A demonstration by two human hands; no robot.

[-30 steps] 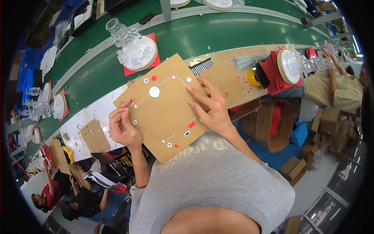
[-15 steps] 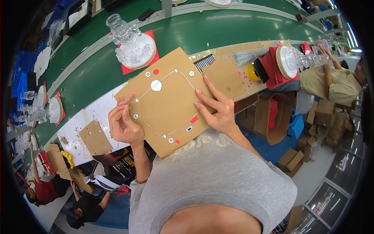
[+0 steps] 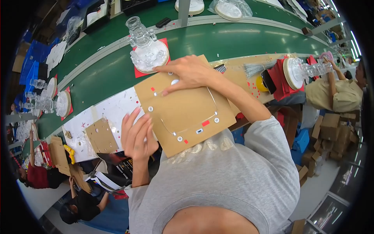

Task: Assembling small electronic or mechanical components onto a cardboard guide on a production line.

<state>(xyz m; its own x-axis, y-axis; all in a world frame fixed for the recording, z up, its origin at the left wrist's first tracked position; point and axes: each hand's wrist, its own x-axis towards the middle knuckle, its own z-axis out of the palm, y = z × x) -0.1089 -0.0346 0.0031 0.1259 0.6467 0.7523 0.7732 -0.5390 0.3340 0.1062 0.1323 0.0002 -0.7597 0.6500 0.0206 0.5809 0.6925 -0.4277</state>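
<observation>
A square brown cardboard panel lies tilted in front of me. A thin wire runs in a loop over it, held by small white clips. White round pieces and red patches dot its face. My right hand reaches across the panel's far part, thumb and forefinger apart, the thumb by a clip near the far left corner. It partly covers a larger white round spot. At the panel's left edge, my left hand has its fingers stretched out, holding nothing; whether it touches the panel I cannot tell.
Beyond the panel, a clear glass-like piece on a round white base stands on red sheet on the green bench. A holed cardboard piece lies left on white board. Wires and a similar piece sit right, near a co-worker.
My right hand has gone from the panel's right side over to its far left part. My left hand has come off the wire and opened. The view has shifted slightly.
</observation>
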